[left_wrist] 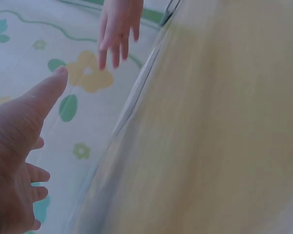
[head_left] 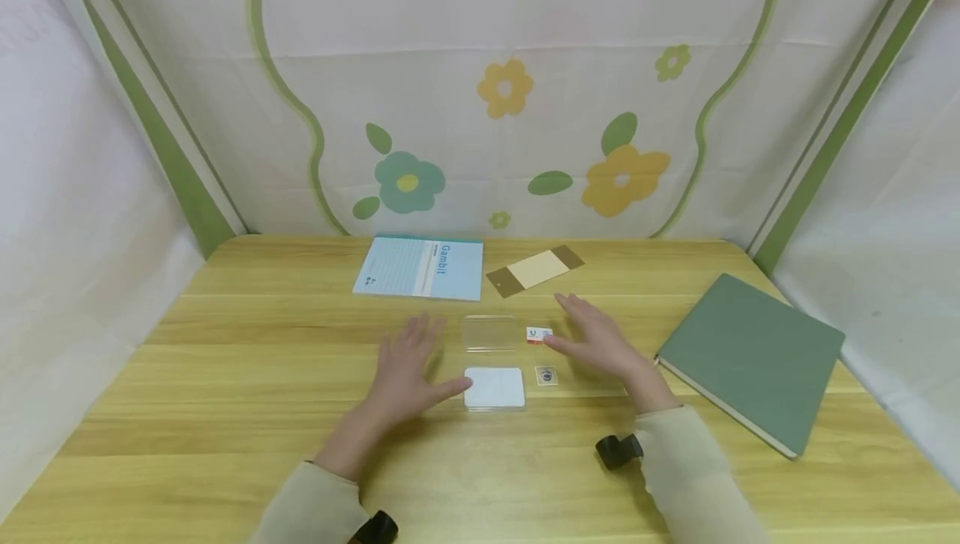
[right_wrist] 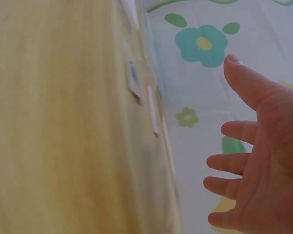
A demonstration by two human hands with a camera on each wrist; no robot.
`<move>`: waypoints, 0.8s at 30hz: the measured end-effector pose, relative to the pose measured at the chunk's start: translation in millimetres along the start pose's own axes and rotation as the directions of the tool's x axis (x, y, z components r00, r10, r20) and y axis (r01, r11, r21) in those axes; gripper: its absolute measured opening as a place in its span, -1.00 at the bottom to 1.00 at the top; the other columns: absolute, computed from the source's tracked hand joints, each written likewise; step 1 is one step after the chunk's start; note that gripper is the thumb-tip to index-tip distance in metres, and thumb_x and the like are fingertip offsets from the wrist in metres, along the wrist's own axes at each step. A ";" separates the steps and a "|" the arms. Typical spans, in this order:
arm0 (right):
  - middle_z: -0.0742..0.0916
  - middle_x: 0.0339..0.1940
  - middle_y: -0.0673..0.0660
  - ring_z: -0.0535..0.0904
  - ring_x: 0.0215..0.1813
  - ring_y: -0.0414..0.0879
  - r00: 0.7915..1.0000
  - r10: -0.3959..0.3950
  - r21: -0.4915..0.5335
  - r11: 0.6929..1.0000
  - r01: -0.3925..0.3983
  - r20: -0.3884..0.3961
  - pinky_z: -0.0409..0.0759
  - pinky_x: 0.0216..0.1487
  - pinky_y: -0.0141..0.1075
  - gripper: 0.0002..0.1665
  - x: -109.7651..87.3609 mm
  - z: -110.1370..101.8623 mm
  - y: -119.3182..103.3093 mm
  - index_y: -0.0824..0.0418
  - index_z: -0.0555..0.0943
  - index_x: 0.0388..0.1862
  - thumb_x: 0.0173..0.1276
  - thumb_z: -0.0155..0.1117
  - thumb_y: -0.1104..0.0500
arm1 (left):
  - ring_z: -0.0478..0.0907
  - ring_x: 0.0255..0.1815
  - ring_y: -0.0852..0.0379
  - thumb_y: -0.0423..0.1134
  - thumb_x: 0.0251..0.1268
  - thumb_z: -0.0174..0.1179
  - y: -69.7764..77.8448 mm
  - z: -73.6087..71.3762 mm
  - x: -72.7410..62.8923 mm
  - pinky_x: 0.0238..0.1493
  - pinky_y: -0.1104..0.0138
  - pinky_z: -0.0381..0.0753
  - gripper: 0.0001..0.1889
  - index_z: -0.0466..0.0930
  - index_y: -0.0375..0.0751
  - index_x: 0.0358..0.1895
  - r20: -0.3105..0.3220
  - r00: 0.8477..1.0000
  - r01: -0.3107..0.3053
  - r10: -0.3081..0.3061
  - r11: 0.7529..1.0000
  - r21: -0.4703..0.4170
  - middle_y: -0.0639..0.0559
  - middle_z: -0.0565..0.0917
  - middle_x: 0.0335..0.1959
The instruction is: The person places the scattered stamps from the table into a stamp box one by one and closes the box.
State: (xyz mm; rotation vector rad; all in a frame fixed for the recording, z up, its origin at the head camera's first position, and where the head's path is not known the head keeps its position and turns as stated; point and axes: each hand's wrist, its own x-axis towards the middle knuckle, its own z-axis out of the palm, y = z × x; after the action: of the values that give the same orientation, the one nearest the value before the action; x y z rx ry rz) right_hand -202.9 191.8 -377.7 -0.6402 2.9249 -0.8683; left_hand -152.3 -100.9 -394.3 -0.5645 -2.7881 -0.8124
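Observation:
In the head view, my left hand (head_left: pixel 401 377) hovers with fingers spread at the left of a small clear plastic box (head_left: pixel 495 409) containing white cards or paper. Its thumb overlaps the box's left edge; whether it touches cannot be told. Behind the box lies a clear plastic lid (head_left: pixel 489 334). My right hand (head_left: pixel 600 344), fingers extended, is over the right side, its thumb near a small white-and-red card (head_left: pixel 537 333). A small square piece with a dark round print (head_left: pixel 546 376) lies right of the box. Both wrist views show the left palm (left_wrist: pixel 14 146) and right palm (right_wrist: pixel 278 161) holding nothing.
A light blue "Gambit" notepad (head_left: pixel 457 271) and a brown-and-cream strip of card (head_left: pixel 534 270) lie toward the table's back edge. On the right is a green hardcover notebook (head_left: pixel 753 361). A flowered curtain (head_left: pixel 465 136) hangs behind the wooden table (head_left: pixel 225 411).

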 end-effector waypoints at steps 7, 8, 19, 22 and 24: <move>0.24 0.26 0.25 0.07 0.26 0.15 0.997 0.083 0.180 0.980 -0.080 -0.008 -0.01 0.19 0.00 -0.18 6.0 17.0 5.8 0.25 0.16 0.27 0.13 0.16 -0.10 | -0.10 0.29 -0.11 0.31 -0.17 0.13 2.1 20.7 -4.6 0.13 -0.11 -0.35 -0.09 0.15 -0.14 0.27 0.039 0.999 0.018 -0.011 0.985 -0.173 -0.19 0.09 0.27; 0.27 0.25 0.26 0.09 0.25 0.16 0.996 0.083 0.192 0.978 -0.077 -0.024 -0.01 0.19 -0.01 -0.21 6.7 19.5 7.4 0.27 0.19 0.25 0.13 0.17 -0.07 | -0.10 0.29 -0.10 0.32 -0.18 0.13 1.4 23.8 -5.1 0.14 -0.10 -0.35 -0.09 0.16 -0.14 0.26 0.045 0.999 0.021 -0.013 0.983 -0.182 -0.20 0.09 0.27; 0.40 0.14 0.29 0.19 0.17 0.23 0.971 0.084 0.097 0.993 -0.064 -0.225 -0.17 0.16 0.08 -0.50 9.5 44.9 20.1 0.25 0.50 0.00 0.07 0.27 0.07 | -0.08 0.28 -0.13 0.33 -0.25 0.16 0.8 38.5 -9.8 0.12 -0.12 -0.33 -0.17 0.30 0.01 0.19 0.084 0.996 -0.015 0.020 0.998 -0.063 -0.22 0.12 0.26; 0.41 0.12 0.30 0.19 0.15 0.25 0.968 0.076 0.078 0.995 -0.059 -0.239 -0.19 0.15 0.10 -0.55 9.6 46.6 19.4 0.23 0.55 -0.06 0.05 0.29 0.09 | -0.08 0.28 -0.13 0.31 -0.24 0.18 0.8 38.5 -10.3 0.11 -0.12 -0.34 -0.19 0.33 0.00 0.17 0.085 0.996 -0.022 0.027 0.998 -0.056 -0.23 0.12 0.25; 0.41 0.13 0.29 0.19 0.15 0.25 0.967 0.079 0.072 0.995 -0.064 -0.241 -0.19 0.15 0.09 -0.58 9.9 47.0 19.4 0.21 0.56 -0.08 0.06 0.29 0.09 | -0.07 0.28 -0.14 0.30 -0.23 0.18 0.7 38.4 -10.4 0.11 -0.13 -0.33 -0.22 0.36 -0.02 0.15 0.084 0.996 -0.028 0.032 0.998 -0.055 -0.24 0.13 0.25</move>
State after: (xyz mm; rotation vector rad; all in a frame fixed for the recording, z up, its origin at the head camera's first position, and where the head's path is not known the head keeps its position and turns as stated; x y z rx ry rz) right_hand -212.8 178.3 -426.7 -0.4501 3.0941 -1.1004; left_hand -145.2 -82.4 -428.8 -0.6635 -2.8337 -0.8797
